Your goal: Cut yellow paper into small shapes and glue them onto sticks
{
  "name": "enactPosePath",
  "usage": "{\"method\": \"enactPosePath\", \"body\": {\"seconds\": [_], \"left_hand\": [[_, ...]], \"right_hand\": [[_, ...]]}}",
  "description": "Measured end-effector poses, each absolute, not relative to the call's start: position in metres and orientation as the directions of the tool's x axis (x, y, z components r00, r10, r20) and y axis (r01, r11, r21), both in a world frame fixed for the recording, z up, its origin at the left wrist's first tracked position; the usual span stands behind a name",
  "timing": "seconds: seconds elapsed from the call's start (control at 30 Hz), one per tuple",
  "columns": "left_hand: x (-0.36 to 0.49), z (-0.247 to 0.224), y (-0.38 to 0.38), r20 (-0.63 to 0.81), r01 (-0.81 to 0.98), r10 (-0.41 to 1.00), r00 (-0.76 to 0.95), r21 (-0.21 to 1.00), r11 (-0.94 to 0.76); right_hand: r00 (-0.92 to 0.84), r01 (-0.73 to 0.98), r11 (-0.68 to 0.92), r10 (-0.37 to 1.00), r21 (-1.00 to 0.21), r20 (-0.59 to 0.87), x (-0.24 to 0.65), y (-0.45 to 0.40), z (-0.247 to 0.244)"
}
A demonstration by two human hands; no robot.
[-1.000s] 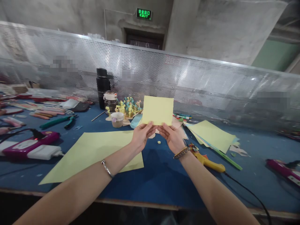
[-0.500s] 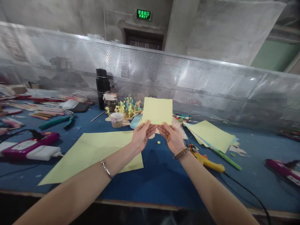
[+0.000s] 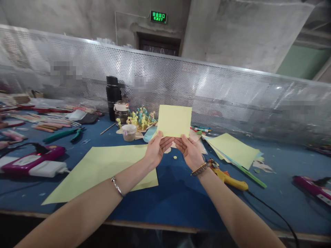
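Note:
A small rectangular piece of pale yellow paper (image 3: pixel 174 120) is held up above the table, its broad face toward me. My left hand (image 3: pixel 156 151) pinches its lower left corner, thumb in front and fingers behind. At the lower right corner, my right hand (image 3: pixel 190 151) grips it the same way. Beneath my left forearm lies a large pale yellow sheet (image 3: pixel 103 168), flat on the blue table (image 3: pixel 178 203). Just right of my right wrist rests a yellow-handled glue gun (image 3: pixel 232 181) with a black cord.
More yellow sheets (image 3: pixel 232 148) lie at the right beside a green cutter-like tool (image 3: pixel 252 176). Small yellow and blue figures (image 3: pixel 139 119), a cup (image 3: pixel 129 133) and a black thermos (image 3: pixel 112 98) stand behind. Pliers (image 3: pixel 62 135) and a purple power strip (image 3: pixel 33 160) are left. A perforated metal panel (image 3: pixel 232 93) closes the back.
The small yellow paper has tipped slightly, its upper edge a little higher and its face showing a bit larger. Both hands keep hold of it in nearly the same place.

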State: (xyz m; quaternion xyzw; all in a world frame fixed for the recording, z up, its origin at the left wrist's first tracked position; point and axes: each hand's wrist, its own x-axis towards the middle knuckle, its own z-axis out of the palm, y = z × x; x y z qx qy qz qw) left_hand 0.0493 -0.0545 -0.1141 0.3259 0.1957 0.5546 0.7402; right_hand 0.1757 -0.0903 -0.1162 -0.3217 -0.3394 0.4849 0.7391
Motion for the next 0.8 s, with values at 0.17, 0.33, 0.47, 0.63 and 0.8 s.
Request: {"method": "enactPosePath", "body": {"seconds": [0.17, 0.33, 0.47, 0.63, 0.8], "left_hand": [[0.049, -0.112, -0.056, 0.038, -0.691, 0.949, 0.314, 0.694, 0.201], [0.049, -0.110, -0.055, -0.012, -0.673, 0.950, 0.312, 0.703, 0.230], [0.048, -0.112, -0.054, 0.031, -0.673, 0.947, 0.319, 0.711, 0.204], [0.048, -0.118, -0.054, 0.126, -0.618, 0.935, 0.333, 0.777, 0.115], [0.049, -0.122, -0.053, 0.139, -0.589, 0.947, 0.288, 0.806, 0.061]], "right_hand": [[0.288, -0.493, 0.337, 0.933, -0.802, 0.215, 0.175, -0.090, -0.118], [0.278, -0.487, 0.334, 0.935, -0.807, 0.219, 0.174, -0.091, -0.118], [0.313, -0.471, 0.349, 0.925, -0.810, 0.216, 0.173, -0.092, -0.117], [0.351, -0.460, 0.368, 0.911, -0.808, 0.216, 0.172, -0.092, -0.118], [0.345, -0.452, 0.361, 0.914, -0.816, 0.213, 0.169, -0.090, -0.121]]}}
